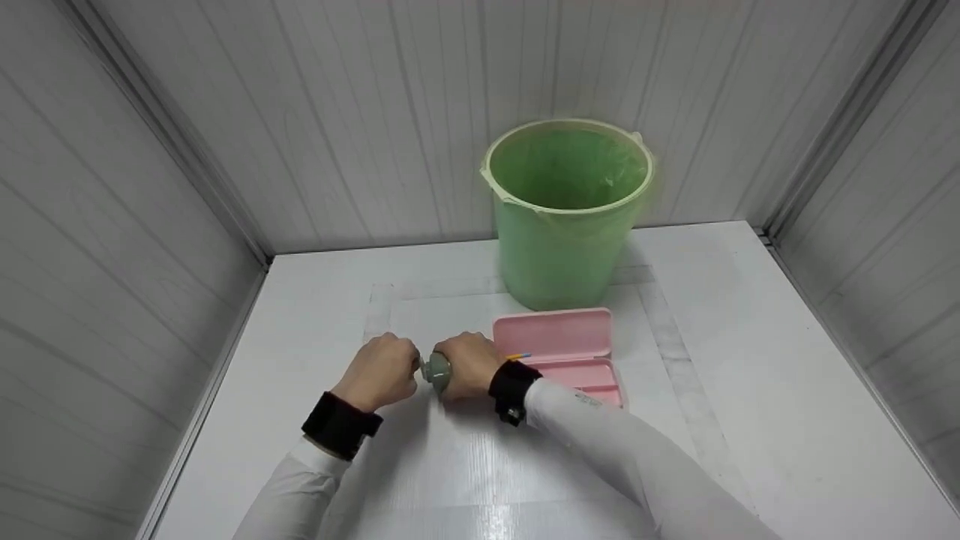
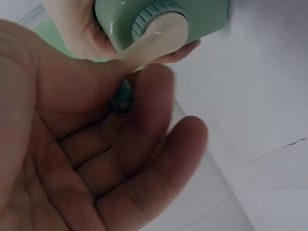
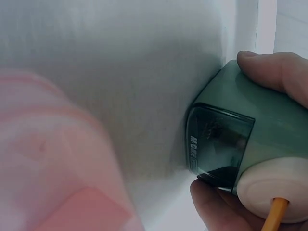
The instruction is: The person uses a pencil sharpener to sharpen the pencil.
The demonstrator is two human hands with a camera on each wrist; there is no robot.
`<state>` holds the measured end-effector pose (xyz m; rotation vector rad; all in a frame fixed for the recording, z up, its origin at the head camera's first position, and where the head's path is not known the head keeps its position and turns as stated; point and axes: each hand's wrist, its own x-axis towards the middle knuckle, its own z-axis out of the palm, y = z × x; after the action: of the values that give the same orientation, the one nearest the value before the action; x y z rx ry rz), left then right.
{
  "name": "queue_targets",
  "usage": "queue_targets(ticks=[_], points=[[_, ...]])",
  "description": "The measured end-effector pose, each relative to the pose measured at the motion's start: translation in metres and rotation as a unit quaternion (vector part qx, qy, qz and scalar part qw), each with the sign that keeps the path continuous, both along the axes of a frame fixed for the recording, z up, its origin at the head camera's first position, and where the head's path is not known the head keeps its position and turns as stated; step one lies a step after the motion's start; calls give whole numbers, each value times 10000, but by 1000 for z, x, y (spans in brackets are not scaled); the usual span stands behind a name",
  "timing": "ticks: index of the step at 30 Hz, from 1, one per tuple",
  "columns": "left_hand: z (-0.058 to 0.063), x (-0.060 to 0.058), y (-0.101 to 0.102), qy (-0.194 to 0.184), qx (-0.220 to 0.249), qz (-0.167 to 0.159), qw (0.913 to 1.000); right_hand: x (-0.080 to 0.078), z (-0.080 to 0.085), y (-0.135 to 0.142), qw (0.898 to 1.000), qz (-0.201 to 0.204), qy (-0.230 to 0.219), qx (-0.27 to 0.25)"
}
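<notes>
Bracing the green sharpener [image 1: 439, 373] left of the pink case [image 1: 555, 335]
My right hand [image 1: 471, 366] grips its body, my left hand [image 1: 380, 370] pinches the crank [image 2: 166, 34]; even turns, pencil [image 3: 276, 214] straight, should serve best.

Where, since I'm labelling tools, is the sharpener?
In the head view, the sharpener is just left of centre, held in the right hand, left of the pink case.

Left forearm [image 1: 289, 491] white-sleeved, angled up from lower left; left hand [image 1: 381, 371] pinching at thumb [image 2: 79, 86], outer fingers [image 2: 159, 178] curled. Right forearm [image 1: 637, 450], same sleeve, from lower right; right hand [image 1: 471, 365] gripping wide, thumb [image 3: 274, 72] opposite fingers [image 3: 216, 207]. Hands near, not touching.
</notes>
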<state>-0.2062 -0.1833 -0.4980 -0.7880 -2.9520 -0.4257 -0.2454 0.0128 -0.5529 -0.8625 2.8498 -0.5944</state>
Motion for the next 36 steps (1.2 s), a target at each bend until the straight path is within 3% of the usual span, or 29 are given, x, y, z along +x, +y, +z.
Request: queue_targets(ticks=[12, 21, 36], points=[[6, 18, 11, 182, -496, 151, 9985, 2, -1, -3, 9999, -58, -138, 29], [-10, 38, 15, 24, -469, 96, 9988, 2, 1, -3, 9996, -162, -197, 130], [-29, 33, 13, 23, -226, 262, 9994, 0, -1, 0, 9999, -42, -129, -41]])
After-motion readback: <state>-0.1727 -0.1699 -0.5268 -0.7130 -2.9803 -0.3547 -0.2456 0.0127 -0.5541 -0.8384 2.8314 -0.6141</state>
